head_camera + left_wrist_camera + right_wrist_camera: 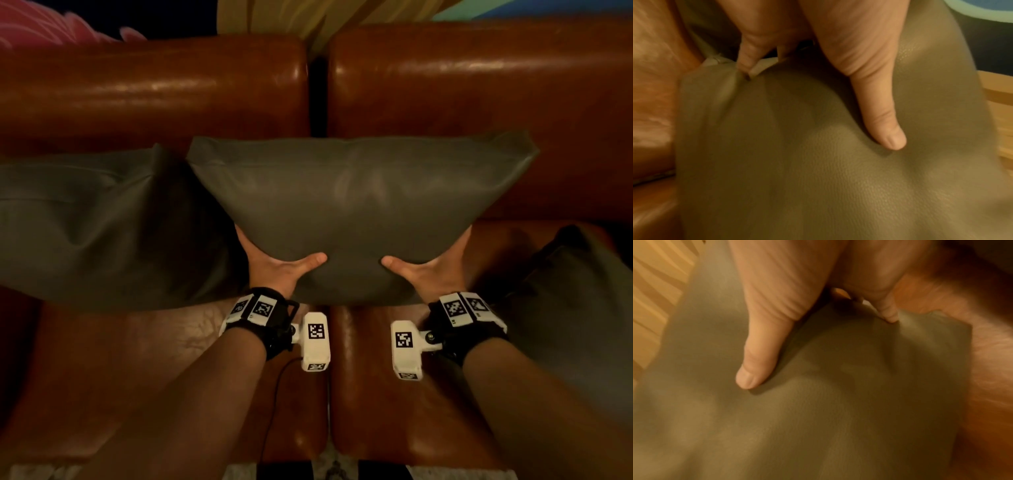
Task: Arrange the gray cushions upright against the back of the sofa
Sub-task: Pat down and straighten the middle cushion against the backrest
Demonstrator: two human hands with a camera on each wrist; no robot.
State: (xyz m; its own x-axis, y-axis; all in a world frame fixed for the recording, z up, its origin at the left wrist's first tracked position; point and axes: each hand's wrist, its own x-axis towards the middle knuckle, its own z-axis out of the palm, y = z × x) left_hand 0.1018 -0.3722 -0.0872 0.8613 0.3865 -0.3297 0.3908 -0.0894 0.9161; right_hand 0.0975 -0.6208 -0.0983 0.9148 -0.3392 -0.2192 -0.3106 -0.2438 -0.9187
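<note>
A gray leather cushion [356,205] is held up in the middle of the brown sofa, in front of its backrest [154,89]. My left hand [274,267] grips its lower left part, thumb on the front face and fingers hidden behind. My right hand [428,270] grips the lower right part the same way. The left wrist view shows the thumb [879,113] pressed into the gray leather [818,178]; the right wrist view shows the other thumb [760,353] on the cushion [838,418]. A second gray cushion [96,226] leans at the left. A third [582,308] lies at the right.
The sofa has two brown leather seat pads [120,377], with a seam down the middle. A pink item [41,24] sits behind the backrest at top left. A thin black cable [274,404] hangs from my left wrist mount.
</note>
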